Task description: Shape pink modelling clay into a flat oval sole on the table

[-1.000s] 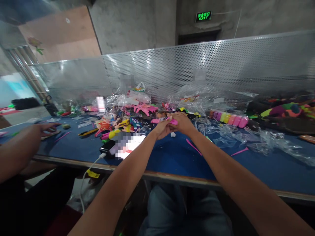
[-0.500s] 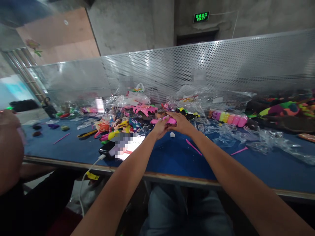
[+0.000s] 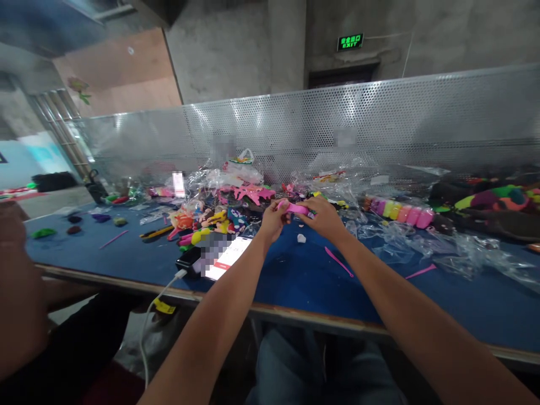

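A pink piece of modelling clay [image 3: 295, 208] stretches between my two hands above the blue table. My left hand [image 3: 274, 220] is closed on its left end, thumb on top. At the other end my right hand [image 3: 321, 215] grips it between thumb and fingers. Just below the hands lies a small white lump [image 3: 301, 238]. A pink modelling tool [image 3: 338, 262] rests on the table near my right forearm, and a second pink tool [image 3: 421, 271] lies farther right.
A lit phone [image 3: 228, 259] and a black power bank [image 3: 189, 261] with a white cable sit left of my forearm. Colourful clay figures [image 3: 211, 222] and clear plastic bags crowd the back. A row of coloured clay [image 3: 399, 212] lies right. Another person's arm [image 3: 19, 281] is at far left.
My right hand has moved slightly right and its fingers no longer cover the clay, so more of the pink strip shows between my hands. The view has shifted a little.
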{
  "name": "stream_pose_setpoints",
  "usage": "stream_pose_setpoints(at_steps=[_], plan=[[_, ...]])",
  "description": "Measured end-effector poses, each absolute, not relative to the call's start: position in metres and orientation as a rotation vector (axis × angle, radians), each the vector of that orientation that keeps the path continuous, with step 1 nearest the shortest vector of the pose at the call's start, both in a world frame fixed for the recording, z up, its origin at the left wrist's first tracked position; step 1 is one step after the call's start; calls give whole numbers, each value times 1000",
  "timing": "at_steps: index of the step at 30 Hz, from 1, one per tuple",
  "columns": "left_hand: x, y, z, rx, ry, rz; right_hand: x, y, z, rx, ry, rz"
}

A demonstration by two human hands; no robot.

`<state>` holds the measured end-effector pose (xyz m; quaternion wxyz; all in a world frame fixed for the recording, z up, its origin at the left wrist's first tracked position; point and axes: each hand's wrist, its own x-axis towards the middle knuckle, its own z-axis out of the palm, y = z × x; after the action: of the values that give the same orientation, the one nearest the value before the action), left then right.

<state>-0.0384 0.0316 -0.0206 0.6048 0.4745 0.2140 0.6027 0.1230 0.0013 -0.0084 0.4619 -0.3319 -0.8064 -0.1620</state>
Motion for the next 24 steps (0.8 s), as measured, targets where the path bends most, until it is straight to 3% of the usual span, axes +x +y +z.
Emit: stream_pose_setpoints(at_steps=[4, 11, 24], plan=[[-44, 38, -20, 1013, 541, 1554, 118, -5, -8, -825, -1900, -349], [-38, 35, -26, 1122, 708, 1630, 117, 10, -19, -883, -1939, 114], [-30, 25, -24, 1215, 570, 1129, 121, 12, -22, -865, -1875, 224]])
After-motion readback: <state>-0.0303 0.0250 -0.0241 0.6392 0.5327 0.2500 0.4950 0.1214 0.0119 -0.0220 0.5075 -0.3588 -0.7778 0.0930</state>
